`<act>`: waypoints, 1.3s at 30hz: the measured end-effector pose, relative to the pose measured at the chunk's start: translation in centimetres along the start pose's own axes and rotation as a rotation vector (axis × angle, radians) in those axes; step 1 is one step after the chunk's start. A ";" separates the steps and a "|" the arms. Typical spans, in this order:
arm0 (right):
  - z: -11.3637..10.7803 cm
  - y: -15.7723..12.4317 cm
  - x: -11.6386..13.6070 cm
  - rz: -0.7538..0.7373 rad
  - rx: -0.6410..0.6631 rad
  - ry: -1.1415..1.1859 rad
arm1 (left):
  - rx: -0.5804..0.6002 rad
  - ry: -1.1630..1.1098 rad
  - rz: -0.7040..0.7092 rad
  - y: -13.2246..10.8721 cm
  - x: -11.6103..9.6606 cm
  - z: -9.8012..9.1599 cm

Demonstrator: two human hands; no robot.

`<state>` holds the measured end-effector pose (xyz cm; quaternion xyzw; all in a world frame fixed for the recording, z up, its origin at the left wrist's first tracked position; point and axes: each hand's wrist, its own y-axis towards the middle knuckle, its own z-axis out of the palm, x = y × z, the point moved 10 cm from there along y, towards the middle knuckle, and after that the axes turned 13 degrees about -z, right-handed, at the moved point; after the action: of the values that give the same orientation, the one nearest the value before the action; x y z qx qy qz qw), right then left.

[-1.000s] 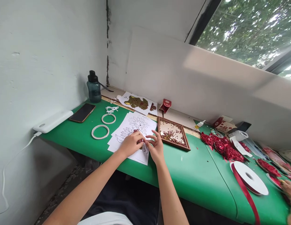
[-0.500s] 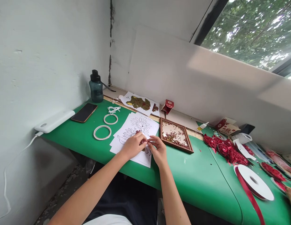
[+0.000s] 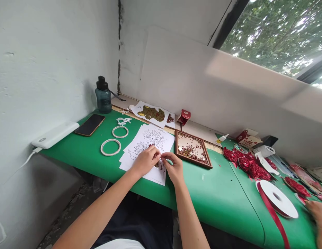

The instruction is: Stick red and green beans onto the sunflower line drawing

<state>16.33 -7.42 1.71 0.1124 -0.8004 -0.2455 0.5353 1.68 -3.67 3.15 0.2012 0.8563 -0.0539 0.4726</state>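
My left hand [image 3: 147, 159] is over a white sheet with a line-drawn flower [image 3: 153, 136], its fingers pinched. My right hand [image 3: 174, 168] meets it fingertip to fingertip, thumb and forefinger also pinched. Whatever sits between the fingertips is too small to make out. Red beans [image 3: 151, 145] cover part of the drawing, largely hidden under my left hand. Just right of the sheet lies a brown-framed tray [image 3: 194, 142] with red and greenish beans scattered in it.
Behind lies a bean-covered animal picture [image 3: 153, 113]. To the left are white rings [image 3: 110, 147], a phone [image 3: 90, 125], a power bank [image 3: 55, 135] and a bottle [image 3: 103, 97]. Rightward are red ribbon flowers [image 3: 250, 164], a ribbon spool [image 3: 277, 199] and another person's hand [image 3: 318, 214].
The view has shifted slightly. My hands stay together at the same spot on the sheet, with small finger movement. The other person's hand reaches further into view at right.
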 end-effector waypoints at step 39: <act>0.1 -0.5 -1.9 0.122 0.016 0.144 | -0.013 0.035 0.110 -0.1 -0.6 0.6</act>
<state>16.92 -6.97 -0.08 0.0853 -0.7671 -0.1972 0.6045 2.37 -4.13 3.33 0.2457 0.8523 -0.0190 0.4613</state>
